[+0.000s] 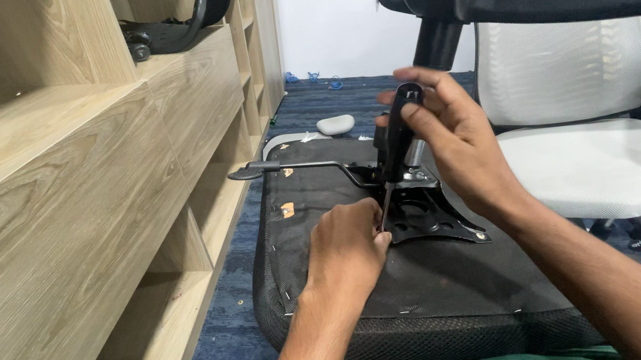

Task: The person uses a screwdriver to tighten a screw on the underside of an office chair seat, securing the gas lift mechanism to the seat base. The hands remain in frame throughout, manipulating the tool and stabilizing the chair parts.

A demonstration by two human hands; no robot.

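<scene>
Right hand (448, 137) fingers wrapped round black screwdriver (396, 153), tip down on metal mechanism plate (426, 219) mid upturned seat cushion (403, 294). Left hand (347, 251) fingers pinched closed at tip, steadying screw, likely. Fastening step; next needs straight downward pressure, turning.

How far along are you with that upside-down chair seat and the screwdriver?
Looks done: the black metal plate with its lever already sits on the underside of the seat. In hand: the right hand grips a black screwdriver upright, its tip at the plate's near edge, where the left hand pinches something too small to make out. Left, probably: the plate's other fixings, which I cannot see clearly.
</scene>
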